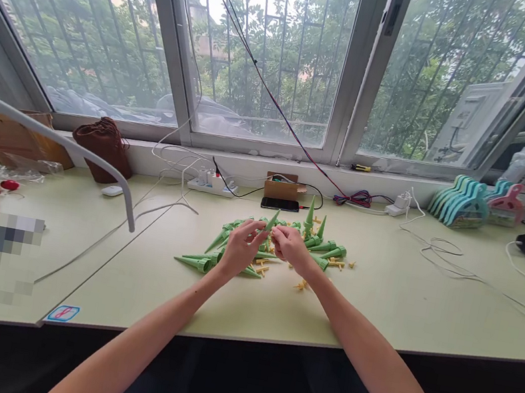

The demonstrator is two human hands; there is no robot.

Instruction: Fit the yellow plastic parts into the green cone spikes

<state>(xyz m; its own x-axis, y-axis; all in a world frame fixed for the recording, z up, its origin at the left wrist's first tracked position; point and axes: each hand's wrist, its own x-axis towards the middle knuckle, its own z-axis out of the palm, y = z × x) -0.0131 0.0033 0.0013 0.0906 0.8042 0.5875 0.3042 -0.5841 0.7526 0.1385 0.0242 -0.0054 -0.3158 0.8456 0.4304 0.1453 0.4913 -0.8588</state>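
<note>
In the middle of the head view, my left hand (241, 245) is closed around a green plastic watering spike (273, 219), its pointed end tilted up. Right beside it, my right hand (292, 248) is closed in a pinch near the spike's side; what sits between its fingertips is too small and hidden to make out. More green spikes (202, 264) lie loosely around and behind both hands. A couple stand upright, like the spike (309, 220) to the right. Small yellow plastic valve-like pieces (301, 285) are scattered among them on the pale table (143, 297).
Behind the pile lie a black phone (280, 204) and a small cardboard box (280, 187). A white power strip (214, 184) and loose cables run along the windowsill. Turquoise hangers (459, 201) stand back right, a brown pouch (103, 155) back left. A grey bent tube (127, 200) crosses the left.
</note>
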